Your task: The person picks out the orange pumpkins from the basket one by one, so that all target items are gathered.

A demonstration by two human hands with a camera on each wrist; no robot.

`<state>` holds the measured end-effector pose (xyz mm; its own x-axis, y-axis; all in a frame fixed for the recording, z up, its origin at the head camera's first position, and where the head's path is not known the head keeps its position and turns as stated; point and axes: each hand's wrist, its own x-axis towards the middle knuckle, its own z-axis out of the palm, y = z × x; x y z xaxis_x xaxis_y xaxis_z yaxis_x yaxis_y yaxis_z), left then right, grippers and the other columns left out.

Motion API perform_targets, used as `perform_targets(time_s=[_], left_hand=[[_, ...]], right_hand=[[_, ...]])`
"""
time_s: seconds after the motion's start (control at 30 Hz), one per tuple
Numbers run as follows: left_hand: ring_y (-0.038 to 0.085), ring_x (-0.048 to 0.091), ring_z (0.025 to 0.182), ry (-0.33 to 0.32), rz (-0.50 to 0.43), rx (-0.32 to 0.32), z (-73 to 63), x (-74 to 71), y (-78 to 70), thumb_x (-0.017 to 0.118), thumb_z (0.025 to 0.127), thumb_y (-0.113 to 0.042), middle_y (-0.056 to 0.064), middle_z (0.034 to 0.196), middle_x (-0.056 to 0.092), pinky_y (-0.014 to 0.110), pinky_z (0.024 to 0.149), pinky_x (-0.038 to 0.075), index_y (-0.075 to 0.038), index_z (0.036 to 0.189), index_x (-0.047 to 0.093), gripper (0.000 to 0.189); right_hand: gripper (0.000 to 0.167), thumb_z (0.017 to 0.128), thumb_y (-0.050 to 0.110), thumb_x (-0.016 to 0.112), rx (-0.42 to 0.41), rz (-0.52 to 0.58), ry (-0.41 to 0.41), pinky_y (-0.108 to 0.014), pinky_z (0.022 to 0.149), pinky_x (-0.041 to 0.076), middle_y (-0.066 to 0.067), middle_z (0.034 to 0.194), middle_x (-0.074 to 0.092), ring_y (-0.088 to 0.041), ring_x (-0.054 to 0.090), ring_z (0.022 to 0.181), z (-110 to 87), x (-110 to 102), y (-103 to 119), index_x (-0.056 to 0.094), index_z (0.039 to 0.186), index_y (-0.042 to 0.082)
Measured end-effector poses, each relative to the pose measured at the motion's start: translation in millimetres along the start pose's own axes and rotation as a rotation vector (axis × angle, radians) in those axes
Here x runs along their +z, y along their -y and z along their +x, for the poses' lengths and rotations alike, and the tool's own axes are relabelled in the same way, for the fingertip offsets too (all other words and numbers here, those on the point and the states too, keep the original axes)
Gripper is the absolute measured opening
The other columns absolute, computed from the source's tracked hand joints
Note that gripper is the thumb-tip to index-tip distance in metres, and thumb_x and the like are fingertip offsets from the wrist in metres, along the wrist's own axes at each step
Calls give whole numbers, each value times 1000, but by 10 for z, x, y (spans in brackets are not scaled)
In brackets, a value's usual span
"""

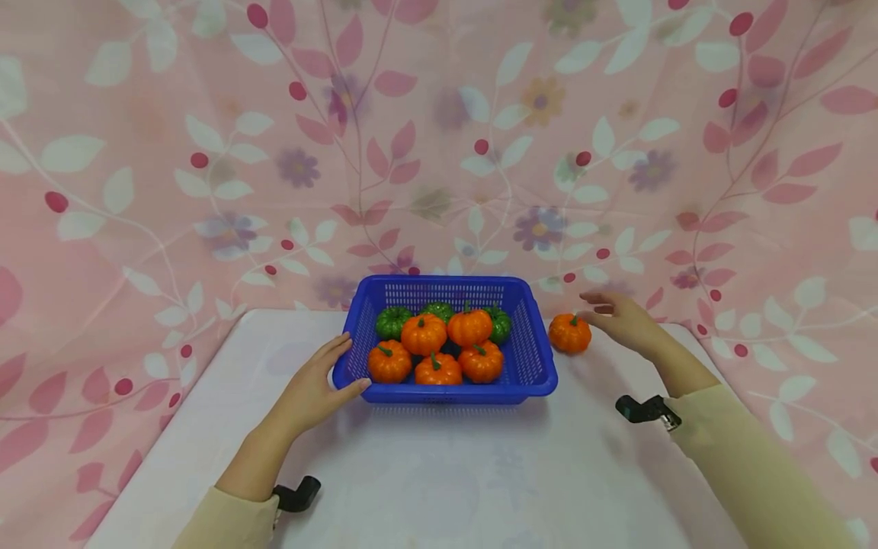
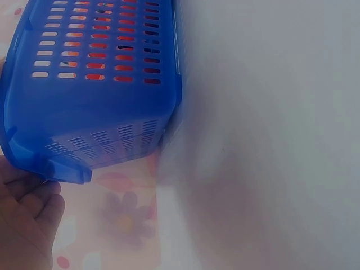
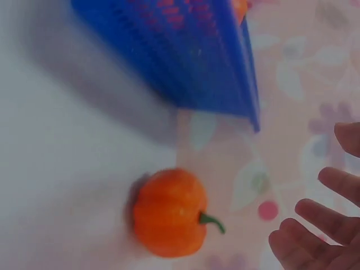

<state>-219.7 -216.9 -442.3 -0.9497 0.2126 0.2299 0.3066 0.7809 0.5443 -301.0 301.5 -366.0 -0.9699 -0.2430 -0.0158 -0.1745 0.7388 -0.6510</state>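
Note:
A blue plastic basket with slotted walls stands on the table, tilting out of upright only in the wrist views. Inside lie several small orange pumpkins, with three green pumpkins behind them. At its left end, my left hand holds the rim, thumb by the front corner; the left wrist view shows fingers against the rim's underside. One more orange pumpkin with a green stem sits on the table right of the basket. Beside and above it hovers my right hand, fingers spread, holding nothing.
A white cloth covers the table. Behind it hangs a pink curtain printed with leaves and flowers, close to the basket's back. Each wrist carries a black camera mount.

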Motion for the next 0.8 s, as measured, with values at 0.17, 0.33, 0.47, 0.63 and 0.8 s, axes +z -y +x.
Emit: perform_targets(time_s=[0.17, 0.33, 0.47, 0.63, 0.8], left_hand=[[39, 32, 145, 8, 3, -5, -1, 0, 8, 69, 86, -61, 14, 160, 34, 58, 115, 29, 1, 149, 44, 92], [39, 32, 146, 8, 0, -6, 5, -1, 4, 70, 86, -61, 13, 160, 34, 58, 115, 29, 1, 149, 44, 92], [39, 32, 145, 7, -1, 0, 9, -2, 0, 70, 86, -60, 14, 159, 35, 58, 115, 29, 1, 149, 44, 92], [40, 33, 145, 8, -3, -1, 1, 3, 7, 71, 87, -58, 15, 159, 35, 59, 114, 30, 1, 149, 44, 90], [40, 33, 145, 7, -8, -5, -1, -2, 0, 74, 87, -52, 15, 159, 35, 59, 114, 30, 1, 149, 44, 86]], right_hand=[[56, 102, 33, 58, -39, 6, 26, -62, 101, 45, -25, 147, 46, -47, 44, 133, -27, 14, 272, 46, 146, 2], [54, 101, 31, 61, -43, 23, 64, -59, 102, 46, -24, 145, 49, -44, 48, 131, -7, 46, 494, 48, 146, 4], [56, 99, 34, 63, -42, -5, 92, -58, 101, 47, -23, 144, 51, -43, 50, 129, 34, 89, 684, 49, 145, 6], [60, 97, 41, 65, -49, 2, 138, -58, 103, 45, -21, 145, 49, -42, 48, 132, 127, 208, 875, 49, 145, 8], [60, 97, 40, 66, -91, -5, 181, -57, 104, 45, -21, 145, 50, -44, 45, 134, 239, 357, 1002, 49, 145, 9]])
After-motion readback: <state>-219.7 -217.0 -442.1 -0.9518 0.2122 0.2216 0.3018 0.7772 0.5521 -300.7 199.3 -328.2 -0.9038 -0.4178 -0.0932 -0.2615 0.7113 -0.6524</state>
